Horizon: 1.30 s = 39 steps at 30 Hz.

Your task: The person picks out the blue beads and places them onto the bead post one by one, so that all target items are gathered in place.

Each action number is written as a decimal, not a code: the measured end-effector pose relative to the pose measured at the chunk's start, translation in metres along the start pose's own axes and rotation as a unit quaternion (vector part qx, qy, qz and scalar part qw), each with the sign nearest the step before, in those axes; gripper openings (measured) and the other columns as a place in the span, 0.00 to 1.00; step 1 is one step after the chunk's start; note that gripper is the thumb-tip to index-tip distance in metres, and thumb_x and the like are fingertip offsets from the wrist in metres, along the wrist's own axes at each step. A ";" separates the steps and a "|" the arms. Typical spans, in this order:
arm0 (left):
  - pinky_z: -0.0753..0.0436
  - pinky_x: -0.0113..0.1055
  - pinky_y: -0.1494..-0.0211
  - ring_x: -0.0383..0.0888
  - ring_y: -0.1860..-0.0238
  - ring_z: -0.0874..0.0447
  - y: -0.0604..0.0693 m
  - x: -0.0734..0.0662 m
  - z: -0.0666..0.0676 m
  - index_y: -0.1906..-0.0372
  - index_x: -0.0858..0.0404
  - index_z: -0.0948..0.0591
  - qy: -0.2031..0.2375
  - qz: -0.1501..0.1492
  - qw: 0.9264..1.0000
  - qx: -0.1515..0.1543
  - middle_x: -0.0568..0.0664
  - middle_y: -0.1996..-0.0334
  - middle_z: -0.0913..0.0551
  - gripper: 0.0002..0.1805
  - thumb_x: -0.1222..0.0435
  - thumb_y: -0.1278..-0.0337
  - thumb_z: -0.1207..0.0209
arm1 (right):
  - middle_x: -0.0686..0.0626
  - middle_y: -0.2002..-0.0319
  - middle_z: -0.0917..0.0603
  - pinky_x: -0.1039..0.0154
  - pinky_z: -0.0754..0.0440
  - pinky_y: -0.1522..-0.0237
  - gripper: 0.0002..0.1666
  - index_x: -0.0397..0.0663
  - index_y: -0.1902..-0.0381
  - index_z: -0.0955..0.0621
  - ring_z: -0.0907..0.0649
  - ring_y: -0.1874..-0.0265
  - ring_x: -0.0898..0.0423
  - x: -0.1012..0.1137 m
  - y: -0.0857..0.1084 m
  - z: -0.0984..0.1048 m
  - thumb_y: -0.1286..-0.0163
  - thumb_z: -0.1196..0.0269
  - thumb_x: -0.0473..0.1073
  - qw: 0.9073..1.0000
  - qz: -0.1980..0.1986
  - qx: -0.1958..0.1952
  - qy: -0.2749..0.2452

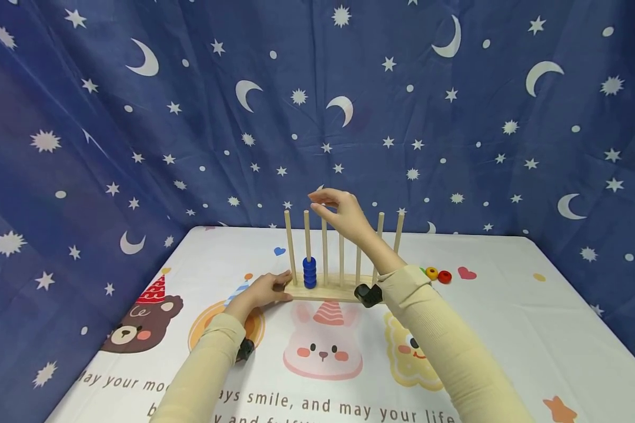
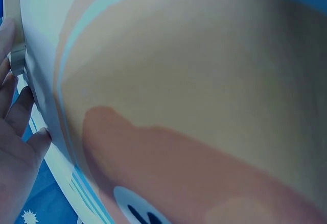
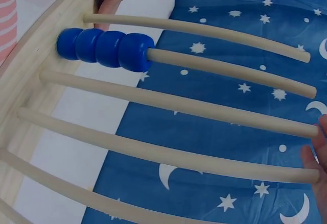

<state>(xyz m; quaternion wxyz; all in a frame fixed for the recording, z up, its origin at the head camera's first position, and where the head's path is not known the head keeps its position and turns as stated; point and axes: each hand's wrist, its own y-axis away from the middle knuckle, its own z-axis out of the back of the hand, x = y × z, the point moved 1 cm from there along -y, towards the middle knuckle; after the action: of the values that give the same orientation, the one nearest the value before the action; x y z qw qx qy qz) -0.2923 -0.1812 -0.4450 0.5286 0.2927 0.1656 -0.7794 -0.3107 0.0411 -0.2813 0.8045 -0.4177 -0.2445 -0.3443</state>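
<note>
White cloth (image 1: pixel 487 317) bears the rack (image 1: pixel 323 293), left grip (image 1: pixel 267 289) clasping its end, right grip (image 1: pixel 345 217) loose near its rod tops (image 1: pixel 307 215).

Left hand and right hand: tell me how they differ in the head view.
The left hand is low, at one end of the wooden base; the right hand is raised near the tops of the pegs. The left hand grips the base; the right shows nothing held. Both extend from cream sleeves.
</note>
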 end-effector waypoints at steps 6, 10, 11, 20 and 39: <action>0.36 0.51 0.31 0.60 0.33 0.37 0.002 -0.001 -0.001 0.37 0.69 0.30 -0.025 0.004 1.000 -0.007 0.58 0.33 0.34 0.32 0.63 0.47 0.35 | 0.38 0.49 0.18 0.57 0.24 0.40 0.17 0.34 0.48 0.21 0.19 0.47 0.47 0.004 0.008 0.002 0.32 0.41 0.38 1.000 0.020 -0.009 -0.021; 0.35 0.51 0.31 0.61 0.34 0.35 0.002 0.001 0.000 0.37 0.69 0.30 -0.029 -0.002 1.000 -0.008 0.58 0.33 0.34 0.32 0.62 0.47 0.35 | 0.38 0.49 0.18 0.56 0.22 0.41 0.17 0.35 0.48 0.21 0.18 0.49 0.47 0.005 0.014 0.004 0.32 0.42 0.37 0.999 0.030 -0.013 -0.022; 0.35 0.51 0.31 0.61 0.34 0.35 0.002 0.001 0.001 0.37 0.69 0.30 -0.027 -0.003 1.000 -0.008 0.58 0.33 0.34 0.32 0.62 0.47 0.35 | 0.38 0.49 0.18 0.56 0.22 0.42 0.17 0.35 0.48 0.21 0.18 0.49 0.47 0.005 0.016 0.005 0.32 0.42 0.37 0.999 0.034 -0.014 -0.022; 0.37 0.53 0.30 0.63 0.32 0.40 0.004 -0.001 0.004 0.38 0.71 0.29 -0.022 -0.018 1.000 -0.013 0.60 0.34 0.34 0.31 0.63 0.47 0.36 | 0.38 0.52 0.17 0.61 0.20 0.45 0.15 0.34 0.50 0.21 0.18 0.52 0.47 0.000 0.033 0.011 0.32 0.42 0.34 0.997 0.053 -0.037 -0.041; 0.38 0.52 0.29 0.62 0.31 0.41 0.000 0.001 -0.003 0.37 0.69 0.31 -0.022 -0.010 1.000 -0.001 0.59 0.33 0.36 0.32 0.63 0.46 0.36 | 0.37 0.53 0.16 0.70 0.20 0.48 0.15 0.35 0.51 0.20 0.18 0.53 0.47 -0.018 0.072 0.020 0.35 0.40 0.33 0.998 0.018 -0.028 -0.049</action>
<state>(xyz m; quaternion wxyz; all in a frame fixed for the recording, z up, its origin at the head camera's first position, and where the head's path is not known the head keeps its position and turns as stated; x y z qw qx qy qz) -0.2913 -0.1802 -0.4475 0.5248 0.2732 0.1572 -0.7907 -0.2704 0.0943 -0.3192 0.7858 -0.4606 -0.2661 -0.3154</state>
